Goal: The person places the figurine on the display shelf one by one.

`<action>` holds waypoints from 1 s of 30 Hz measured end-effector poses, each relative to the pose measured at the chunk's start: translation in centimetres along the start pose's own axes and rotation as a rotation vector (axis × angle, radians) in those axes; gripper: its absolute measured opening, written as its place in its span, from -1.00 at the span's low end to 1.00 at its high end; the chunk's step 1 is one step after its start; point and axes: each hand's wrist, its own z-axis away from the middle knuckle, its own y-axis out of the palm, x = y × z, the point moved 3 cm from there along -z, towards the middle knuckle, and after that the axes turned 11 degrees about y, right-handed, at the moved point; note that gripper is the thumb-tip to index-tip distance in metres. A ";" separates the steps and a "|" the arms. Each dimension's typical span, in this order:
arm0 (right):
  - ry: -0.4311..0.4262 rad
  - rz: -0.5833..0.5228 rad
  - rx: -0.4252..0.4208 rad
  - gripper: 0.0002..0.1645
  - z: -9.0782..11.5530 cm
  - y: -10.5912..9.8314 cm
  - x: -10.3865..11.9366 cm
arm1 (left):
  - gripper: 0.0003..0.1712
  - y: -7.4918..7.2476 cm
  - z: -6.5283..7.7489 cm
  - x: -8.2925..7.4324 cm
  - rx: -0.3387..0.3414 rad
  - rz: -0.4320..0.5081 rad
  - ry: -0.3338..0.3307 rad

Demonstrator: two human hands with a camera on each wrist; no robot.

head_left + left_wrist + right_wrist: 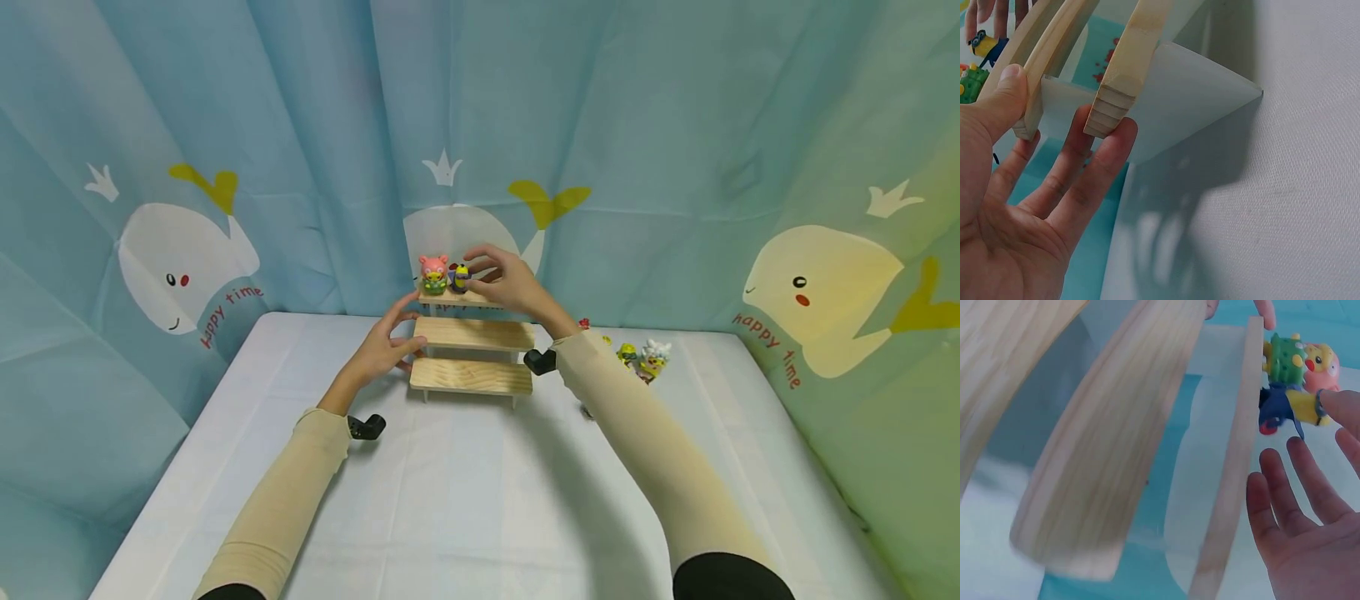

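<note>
A three-tier wooden display stand (474,333) stands on the table. My left hand (384,346) is at its left end; in the left wrist view the thumb (1013,87) lies against a board and the fingertips (1124,128) meet the board ends. On the top tier are a figurine in a pink hood (433,275) and, right beside it, a yellow-and-blue minion figurine (461,279). By the minion is my right hand (504,282), thumb at its head and the other fingers spread apart from it in the right wrist view.
Several small figurines (654,358) stand on the white table (450,500) to the right, partly behind my right sleeve (637,417). A light-blue curtain (645,100) with white whales hangs right behind the stand.
</note>
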 end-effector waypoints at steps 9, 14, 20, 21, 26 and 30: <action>-0.057 0.048 0.010 -0.42 2.7 -2.8 -0.8 | -0.07 -0.1 -0.1 0.4 0.007 -0.006 0.011; -0.064 0.046 -0.002 -0.40 5.1 -4.5 -1.8 | -0.06 -0.3 -0.5 1.8 0.004 -0.010 0.007; -0.051 0.058 -0.027 -0.38 8.1 -6.2 -3.0 | -0.05 -0.6 -0.7 3.4 -0.001 -0.015 0.021; -0.047 0.067 -0.034 -0.39 8.6 -6.5 -3.3 | -0.05 -0.6 -0.7 3.4 -0.002 -0.018 0.023; -0.054 0.106 -0.069 -0.39 11.3 -7.9 -4.3 | -0.06 -0.7 -0.6 3.4 -0.005 -0.035 0.037; -0.081 0.143 -0.094 -0.35 13.4 -8.9 -4.9 | -0.08 -0.8 -0.6 3.4 -0.013 -0.043 0.043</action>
